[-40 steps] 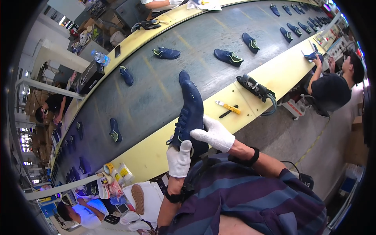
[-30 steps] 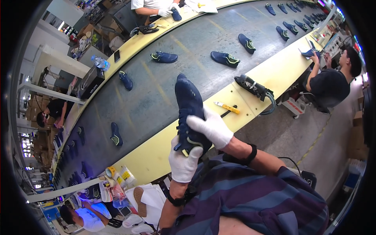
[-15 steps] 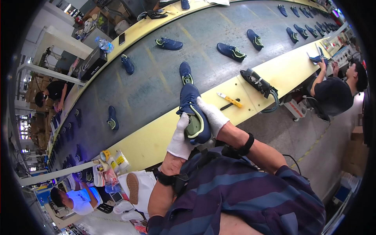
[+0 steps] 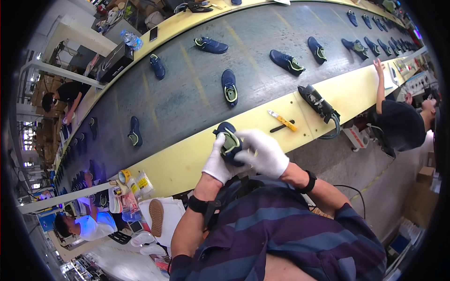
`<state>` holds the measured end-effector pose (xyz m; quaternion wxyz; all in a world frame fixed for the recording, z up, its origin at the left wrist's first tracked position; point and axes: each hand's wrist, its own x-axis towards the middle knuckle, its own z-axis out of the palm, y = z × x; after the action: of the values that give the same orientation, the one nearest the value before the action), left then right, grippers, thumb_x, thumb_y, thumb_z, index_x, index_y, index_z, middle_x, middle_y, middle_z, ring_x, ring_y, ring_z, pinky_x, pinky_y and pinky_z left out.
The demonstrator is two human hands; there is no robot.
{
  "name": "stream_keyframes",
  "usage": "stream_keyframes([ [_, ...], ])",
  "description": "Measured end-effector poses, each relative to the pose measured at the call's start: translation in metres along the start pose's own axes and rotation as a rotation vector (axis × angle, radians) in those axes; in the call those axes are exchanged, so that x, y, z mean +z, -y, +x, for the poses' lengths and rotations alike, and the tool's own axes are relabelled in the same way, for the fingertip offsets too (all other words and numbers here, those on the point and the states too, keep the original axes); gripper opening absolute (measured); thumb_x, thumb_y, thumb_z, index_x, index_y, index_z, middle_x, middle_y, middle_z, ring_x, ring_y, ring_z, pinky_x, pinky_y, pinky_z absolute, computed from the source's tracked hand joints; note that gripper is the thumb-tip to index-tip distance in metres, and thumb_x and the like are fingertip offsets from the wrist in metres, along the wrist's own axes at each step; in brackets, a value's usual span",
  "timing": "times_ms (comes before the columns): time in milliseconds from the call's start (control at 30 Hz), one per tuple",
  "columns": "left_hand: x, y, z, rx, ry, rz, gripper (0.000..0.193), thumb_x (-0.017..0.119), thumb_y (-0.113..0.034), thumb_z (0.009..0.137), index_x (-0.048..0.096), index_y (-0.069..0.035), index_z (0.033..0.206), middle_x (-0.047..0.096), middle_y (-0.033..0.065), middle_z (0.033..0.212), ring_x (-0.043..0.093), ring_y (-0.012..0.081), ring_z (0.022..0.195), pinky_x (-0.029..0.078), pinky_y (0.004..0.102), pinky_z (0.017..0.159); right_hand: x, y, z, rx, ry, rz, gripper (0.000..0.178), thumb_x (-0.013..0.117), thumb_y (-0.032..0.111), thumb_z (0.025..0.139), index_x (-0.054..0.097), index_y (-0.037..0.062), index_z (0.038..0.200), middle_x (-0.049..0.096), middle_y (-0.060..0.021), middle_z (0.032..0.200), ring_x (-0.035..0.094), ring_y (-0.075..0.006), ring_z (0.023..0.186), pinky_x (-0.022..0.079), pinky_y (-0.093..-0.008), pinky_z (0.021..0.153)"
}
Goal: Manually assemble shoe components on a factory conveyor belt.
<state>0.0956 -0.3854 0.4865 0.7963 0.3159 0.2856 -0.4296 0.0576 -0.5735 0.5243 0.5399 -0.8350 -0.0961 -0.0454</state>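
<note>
A navy lace-up sneaker (image 4: 226,127) with a pale green collar lining is tilted above the yellow bench edge, its opening toward me. My left hand (image 4: 215,163), in a white knit glove, grips its side with the thumb at the collar. On the other side, my gloved right hand (image 4: 267,152) has bent fingers spread apart beside the opening; whether a fingertip touches the shoe I cannot tell. Beyond my hands, another navy sneaker (image 4: 229,86) rests on the grey conveyor belt (image 4: 187,105).
On the yellow ledge (image 4: 178,166) lie a yellow utility knife (image 4: 283,121), a slim black tool (image 4: 280,127) and a black hose-fed device (image 4: 318,102). Tape (image 4: 124,175) and a brown sole (image 4: 156,218) are at left. Several sneakers ride the belt. Co-workers sit left and right.
The sneaker has come closer to me and tipped, its toe now less visible. My right hand has left the shoe's side and spread its fingers near the opening. The right-hand co-worker's arm reaches toward the belt.
</note>
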Motion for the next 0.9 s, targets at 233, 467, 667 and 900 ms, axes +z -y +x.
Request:
stream_keyframes([
  [233, -0.077, 0.036, 0.07, -0.109, -0.151, -0.06, 0.055, 0.059, -0.068, 0.099, 0.065, -0.021, 0.128, 0.069, 0.0038, 0.122, 0.065, 0.0248, 0.114, 0.056, 0.0494, 0.097, 0.068, -0.062, 0.003, -0.04, 0.334, -0.321, 0.026, 0.074, 0.023, 0.09, 0.063, 0.0047, 0.104, 0.071, -0.0205, 0.083, 0.072, -0.0429, 0.077, 0.057, -0.0498, 0.068],
  [467, -0.133, 0.058, 0.119, -0.112, -0.015, -0.135, 0.061, 0.056, -0.072, 0.097, 0.062, -0.023, 0.133, 0.068, 0.0033, 0.124, 0.062, 0.026, 0.115, 0.053, 0.0451, 0.092, 0.094, -0.092, 0.004, 0.072, 0.376, -0.376, 0.022, 0.069, 0.027, 0.097, 0.062, 0.0058, 0.094, 0.068, -0.0206, 0.072, 0.07, -0.0428, 0.068, 0.055, -0.0509, 0.063],
  [667, -0.131, 0.043, 0.117, -0.075, -0.039, -0.256, 0.076, 0.038, -0.083, 0.098, 0.055, -0.028, 0.147, 0.065, 0.0046, 0.139, 0.061, 0.0244, 0.127, 0.057, 0.0431, 0.095, 0.109, -0.097, 0.032, 0.16, 0.334, -0.407, 0.026, 0.07, 0.03, 0.098, 0.06, 0.0063, 0.098, 0.068, -0.0241, 0.073, 0.069, -0.0464, 0.07, 0.054, -0.0536, 0.062],
  [900, -0.136, 0.03, 0.112, 0.02, -0.018, -0.086, 0.053, 0.052, -0.072, 0.1, 0.066, -0.021, 0.106, 0.065, 0.0022, 0.074, 0.059, 0.0155, 0.056, 0.038, 0.0293, 0.043, 0.086, -0.137, 0.014, 0.325, 0.079, -0.194, 0.015, 0.064, 0.016, 0.103, 0.066, 0.0014, 0.1, 0.067, -0.0221, 0.075, 0.071, -0.0364, 0.064, 0.054, -0.0432, 0.06],
])
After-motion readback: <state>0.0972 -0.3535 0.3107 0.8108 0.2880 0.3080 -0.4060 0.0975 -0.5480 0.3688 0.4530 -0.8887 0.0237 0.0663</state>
